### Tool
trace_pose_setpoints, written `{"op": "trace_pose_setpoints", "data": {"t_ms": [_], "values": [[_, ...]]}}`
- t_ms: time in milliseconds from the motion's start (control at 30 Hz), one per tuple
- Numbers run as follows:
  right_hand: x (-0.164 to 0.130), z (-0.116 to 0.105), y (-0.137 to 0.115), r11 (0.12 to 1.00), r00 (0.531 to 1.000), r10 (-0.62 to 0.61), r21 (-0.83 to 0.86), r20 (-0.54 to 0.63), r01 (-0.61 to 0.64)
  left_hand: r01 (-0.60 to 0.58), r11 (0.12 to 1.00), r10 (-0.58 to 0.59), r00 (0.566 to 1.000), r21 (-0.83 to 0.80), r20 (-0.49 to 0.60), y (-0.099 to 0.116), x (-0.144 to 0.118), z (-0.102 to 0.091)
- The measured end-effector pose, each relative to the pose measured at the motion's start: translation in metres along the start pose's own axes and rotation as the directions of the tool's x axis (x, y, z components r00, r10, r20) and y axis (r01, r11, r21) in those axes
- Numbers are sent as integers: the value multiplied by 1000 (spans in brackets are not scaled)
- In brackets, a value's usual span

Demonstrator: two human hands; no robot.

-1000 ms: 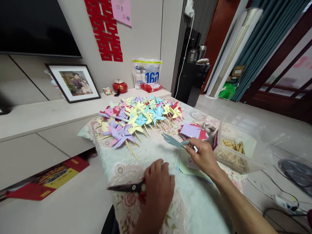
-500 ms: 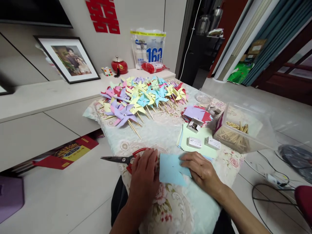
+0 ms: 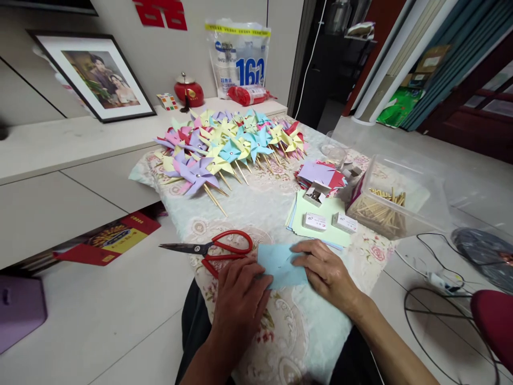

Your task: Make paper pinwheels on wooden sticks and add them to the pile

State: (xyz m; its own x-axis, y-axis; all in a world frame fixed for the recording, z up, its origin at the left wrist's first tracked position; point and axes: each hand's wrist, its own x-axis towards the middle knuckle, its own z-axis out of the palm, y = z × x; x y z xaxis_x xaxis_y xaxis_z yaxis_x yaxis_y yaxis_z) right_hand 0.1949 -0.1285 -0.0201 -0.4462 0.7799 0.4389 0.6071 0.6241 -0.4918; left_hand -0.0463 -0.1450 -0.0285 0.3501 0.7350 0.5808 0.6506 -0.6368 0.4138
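Blue paper [image 3: 280,266] flat on desk [image 3: 264,214] between my hands, long axis left-right; left fingers [image 3: 250,275] and right fingers [image 3: 306,255] press its ends.

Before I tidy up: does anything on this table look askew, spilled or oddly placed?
The scissors lie with their blades poking past the table edge. One small box sits open on the green paper. Nothing looks spilled.
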Motion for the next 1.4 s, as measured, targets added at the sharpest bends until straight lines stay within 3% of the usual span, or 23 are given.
{"op": "trace_pose_setpoints", "data": {"t_ms": [233, 367, 533, 700, 1033, 1400], "values": [[-5, -8, -13, 998, 998, -57, 25, 22, 56, -33, 997, 34, 999, -67, 14, 8, 5, -7], [-7, -10, -19, 995, 998, -56, 82, 24, 54, 10, 988, -2, 999, -156, 49, 8, 7, -10], [-9, -6, -13, 987, 999, 40, 157, 22, -43, 102, 989, -91, 991, -110, 99, 7, 7, -10], [-8, 1, -8, 973, 992, 122, 195, 24, -124, 102, 991, -93, 990, -86, 102, 6, 5, -11], [-1, 6, -15, 966, 976, 220, 145, -12, -216, 120, 992, -118, 992, -45, 37, -2, 1, -8], [3, 11, -15, 976, 976, 219, 15, -13, -219, 111, 994, -111, 994, 8, 6, 0, 0, -3]]}}
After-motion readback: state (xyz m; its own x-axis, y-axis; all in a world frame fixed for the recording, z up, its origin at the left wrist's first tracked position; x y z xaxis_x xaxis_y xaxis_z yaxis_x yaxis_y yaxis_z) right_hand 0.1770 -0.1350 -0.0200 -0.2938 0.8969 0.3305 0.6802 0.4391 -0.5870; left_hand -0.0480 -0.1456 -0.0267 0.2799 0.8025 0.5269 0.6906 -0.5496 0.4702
